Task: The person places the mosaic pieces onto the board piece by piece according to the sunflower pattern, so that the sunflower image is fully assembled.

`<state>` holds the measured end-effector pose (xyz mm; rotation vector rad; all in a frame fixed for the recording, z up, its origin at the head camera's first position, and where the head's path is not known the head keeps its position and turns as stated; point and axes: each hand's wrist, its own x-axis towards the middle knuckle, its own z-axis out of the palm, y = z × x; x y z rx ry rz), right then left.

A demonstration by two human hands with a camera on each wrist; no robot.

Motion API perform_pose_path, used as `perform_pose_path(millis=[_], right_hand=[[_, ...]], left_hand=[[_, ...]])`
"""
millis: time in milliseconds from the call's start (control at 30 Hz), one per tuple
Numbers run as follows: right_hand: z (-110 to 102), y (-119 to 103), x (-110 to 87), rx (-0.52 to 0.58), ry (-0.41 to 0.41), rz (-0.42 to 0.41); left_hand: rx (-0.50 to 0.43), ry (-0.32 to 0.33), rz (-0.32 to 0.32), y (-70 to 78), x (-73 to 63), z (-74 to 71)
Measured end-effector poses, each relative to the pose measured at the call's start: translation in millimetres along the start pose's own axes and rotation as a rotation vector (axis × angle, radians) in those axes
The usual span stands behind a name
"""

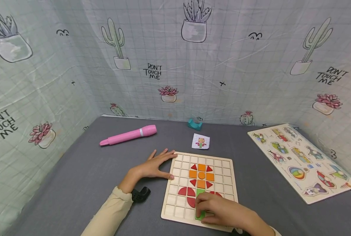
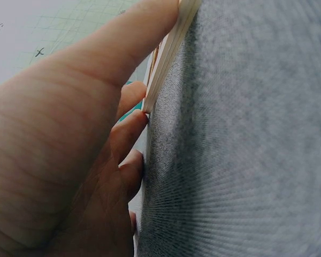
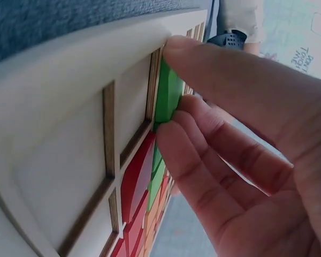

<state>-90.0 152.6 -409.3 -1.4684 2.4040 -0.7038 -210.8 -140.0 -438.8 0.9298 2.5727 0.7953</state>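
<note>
A wooden grid board (image 1: 175, 209) lies on the table with orange, red and green pieces set in its cells as a flower pattern. My right hand (image 1: 219, 209) is over the bottom of the green column, thumb and fingertips pinching a green square block (image 3: 168, 93) at the cell nearest the board's front rim. Dark red quarter-round pieces (image 1: 182, 190) flank the green column, partly hidden by that hand. At the board's upper left edge, my left hand (image 1: 152, 167) rests with fingers spread, thumb and fingertips touching the rim.
Behind the board lies a small picture card (image 1: 200, 141) showing a flower pattern, with a teal curved piece (image 1: 194, 125) beyond it. A pink microphone-shaped object (image 1: 128, 135) lies at the back left. A wooden picture puzzle board (image 1: 302, 164) is on the right.
</note>
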Motion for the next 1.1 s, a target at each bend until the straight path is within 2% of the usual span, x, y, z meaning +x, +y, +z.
perform_pose_path(millis=[200,533,767,967,1100], right_hand=[[0,-1,-0.4,-0.011,-0.015,0.043],[1,1,-3.4,0.044,-0.017,0.020],[2,1,-5.8,0.046,-0.020,0.038],[-1,2,-7.2,0.072,0.018,0.025],[-10,6,-11.5,0.035,0.098,0.037]], left_hand=[[0.000,-0.003,0.004,0.5,-0.2,1.1],[0.001,-0.016,0.002,1.4,3.9,0.0],[-0.003,-0.019,0.015,4.0,5.5,0.2],[-0.004,-0.029,0.018,3.3,2.8,-0.3],[-0.014,-0.044,0.013,4.4,-0.3,-1.0]])
